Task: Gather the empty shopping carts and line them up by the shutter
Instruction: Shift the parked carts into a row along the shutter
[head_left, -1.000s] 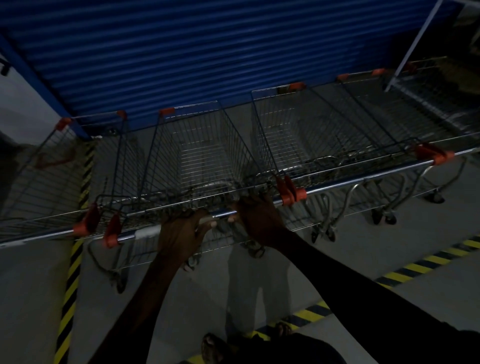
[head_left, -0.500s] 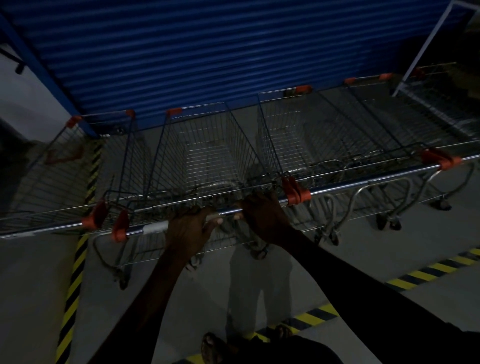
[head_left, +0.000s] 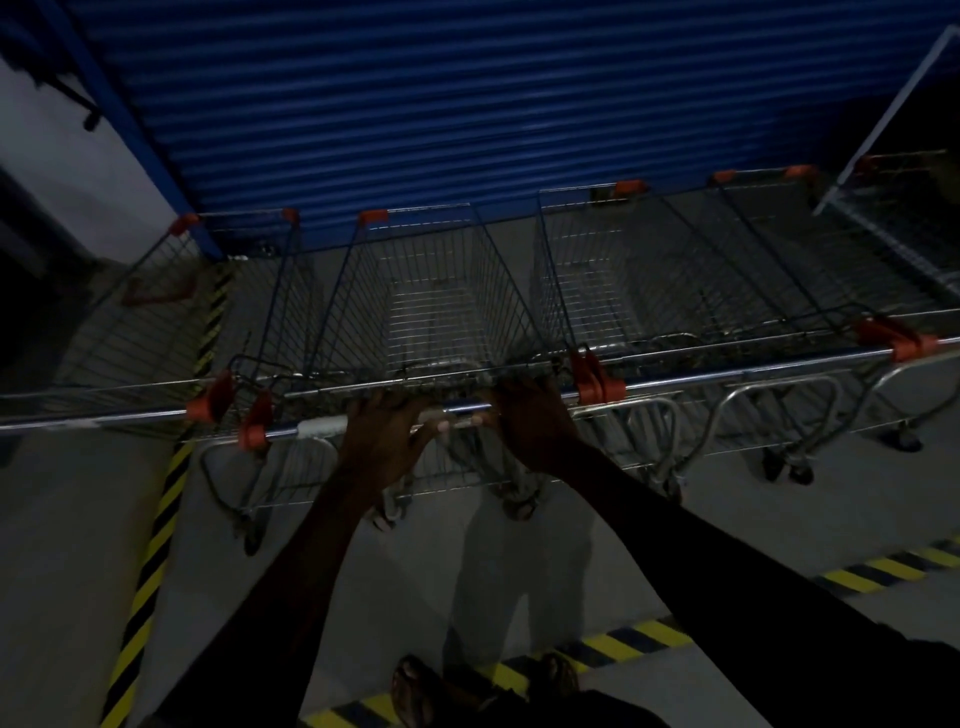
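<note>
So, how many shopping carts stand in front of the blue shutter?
4: a far-left cart; the middle cart, gripped by left hand and right hand; two right carts. A wire basket at the right edge may be a fifth.

Dim grey floor (head_left: 62, 545), yellow-black stripes (head_left: 160, 525)

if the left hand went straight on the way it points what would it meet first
The left hand grips the handle and points at the shutter. Just past the handle it would probably meet the cart's wire back first, though the dim picture blurs depth.
</note>
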